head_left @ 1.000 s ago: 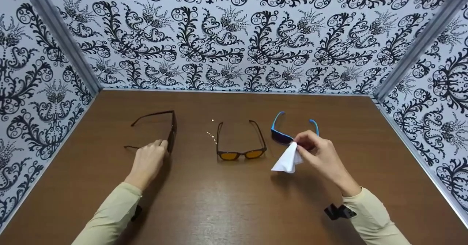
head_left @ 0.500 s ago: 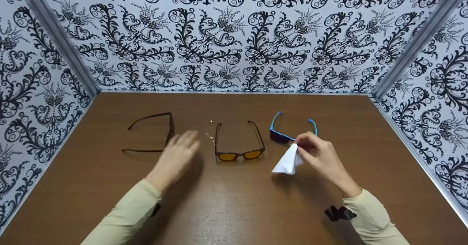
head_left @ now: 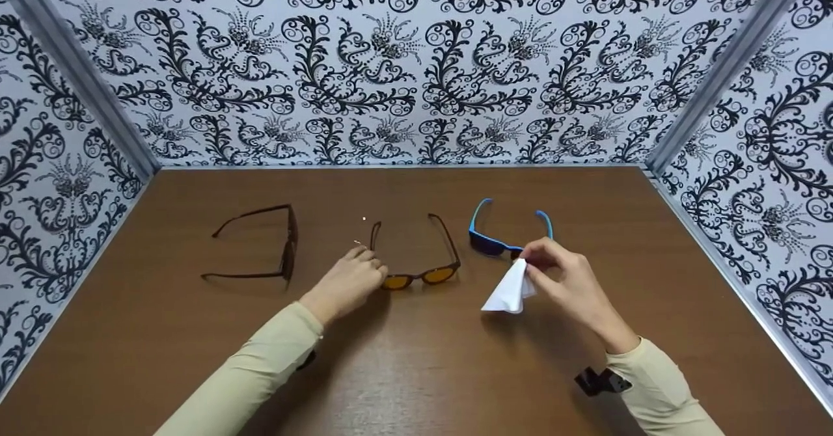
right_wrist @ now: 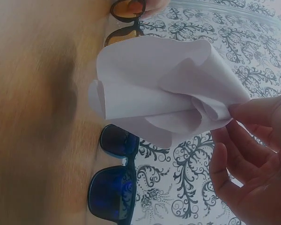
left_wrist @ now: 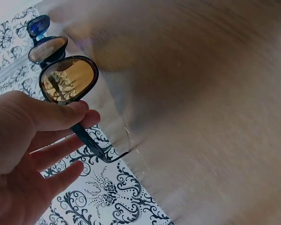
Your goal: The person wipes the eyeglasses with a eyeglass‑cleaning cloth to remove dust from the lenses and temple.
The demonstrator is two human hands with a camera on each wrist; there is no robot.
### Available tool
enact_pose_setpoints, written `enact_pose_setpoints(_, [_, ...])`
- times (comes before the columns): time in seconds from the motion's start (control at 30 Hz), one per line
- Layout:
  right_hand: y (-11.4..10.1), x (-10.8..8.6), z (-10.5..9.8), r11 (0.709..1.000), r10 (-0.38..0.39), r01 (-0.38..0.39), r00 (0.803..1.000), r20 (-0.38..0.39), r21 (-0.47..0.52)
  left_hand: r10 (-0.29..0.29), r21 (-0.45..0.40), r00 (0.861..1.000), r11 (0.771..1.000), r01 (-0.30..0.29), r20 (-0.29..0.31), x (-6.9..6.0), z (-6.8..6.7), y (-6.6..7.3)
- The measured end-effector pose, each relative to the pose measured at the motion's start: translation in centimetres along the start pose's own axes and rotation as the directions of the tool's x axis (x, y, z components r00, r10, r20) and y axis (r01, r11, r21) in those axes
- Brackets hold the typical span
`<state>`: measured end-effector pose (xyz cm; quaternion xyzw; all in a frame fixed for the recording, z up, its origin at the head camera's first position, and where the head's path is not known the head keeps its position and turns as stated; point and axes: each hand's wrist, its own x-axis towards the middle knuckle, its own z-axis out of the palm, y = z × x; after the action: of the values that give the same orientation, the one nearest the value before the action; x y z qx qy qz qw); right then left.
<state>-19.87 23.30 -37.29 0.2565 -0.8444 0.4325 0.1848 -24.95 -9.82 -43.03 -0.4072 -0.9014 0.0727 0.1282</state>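
My left hand [head_left: 349, 281] pinches a pair of glasses with orange lenses [head_left: 439, 275] at the left temple, near the hinge. In the left wrist view, thumb and index finger meet on the dark frame beside the orange lens [left_wrist: 68, 77], the other fingers spread loosely. On the right, my right hand [head_left: 576, 286] pinches one corner of a white cloth [head_left: 506, 291], which hangs above the table. Just behind it stand blue-framed sunglasses [head_left: 488, 245] with dark lenses, partly hidden by the hand and cloth in the head view.
Dark-framed glasses [head_left: 291, 241] with open temples lie at the left of the brown table [head_left: 416, 371]. Small shiny specks [head_left: 364, 218] show behind my left hand. Patterned panels [head_left: 390, 65] enclose the table at the back and sides.
My left hand has left the dark-framed glasses, moved right and taken hold of the orange-lensed glasses. The right hand with the cloth has stayed nearly still.
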Motion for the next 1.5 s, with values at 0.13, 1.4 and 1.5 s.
enact_pose_setpoints(0.13, [-0.1, -0.2, 0.1, 1.000, -0.007, 0.007, 1.000, -0.009, -0.006, 0.015, 0.014, 1.000, 1.000, -0.015, -0.007, 0.0, -0.2, 0.1])
enact_pose_setpoints(1.4, [-1.3, 5.3, 8.8, 0.934, -0.311, 0.293, 0.949, -0.060, -0.203, -0.373, -0.668, 0.923, 0.711, 0.221, -0.092, 3.1, -7.5, 2.9])
enact_pose_setpoints(1.5, [-1.3, 5.0, 9.3, 0.922, -0.338, 0.322, 0.940, -0.042, -0.217, -0.380, -0.665, 0.920, 0.712, 0.224, -0.096, 3.2, -7.7, 3.1])
